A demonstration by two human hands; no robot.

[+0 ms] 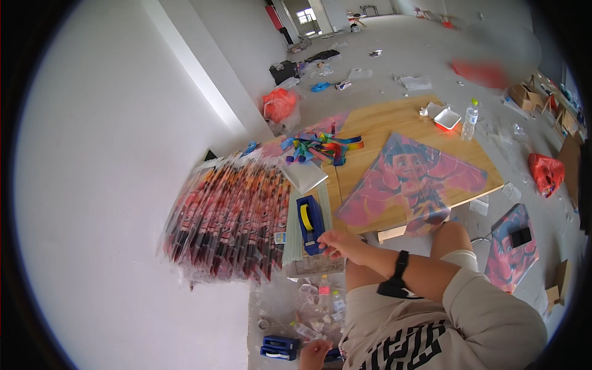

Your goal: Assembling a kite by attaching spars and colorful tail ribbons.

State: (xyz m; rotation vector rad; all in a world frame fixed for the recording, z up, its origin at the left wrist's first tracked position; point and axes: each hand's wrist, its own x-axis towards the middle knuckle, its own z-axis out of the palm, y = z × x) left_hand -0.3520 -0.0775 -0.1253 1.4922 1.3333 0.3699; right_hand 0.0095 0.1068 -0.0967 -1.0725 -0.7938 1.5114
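Observation:
My right hand (340,245), with a black band on its wrist, is at the near end of a blue tape dispenser (310,225) that carries a yellow roll. Its fingers are bent together; whatever they pinch is too small to make out. Low in the picture, my left hand (316,354) has its fingers drawn together near more blue tape dispensers (279,347) on the floor, and I cannot make out anything in it. A printed pink triangular kite (407,176) lies spread on the wooden table (364,123), its lower part hanging over the near edge.
Left of the dispenser, many plastic-sleeved printed kites (228,216) lie in a row. Rainbow ribbons (320,148) and a white packet (305,176) sit behind it. A water bottle (470,120) and food tray (447,119) stand at the far right. Bottles (338,302) and wrappers litter the floor.

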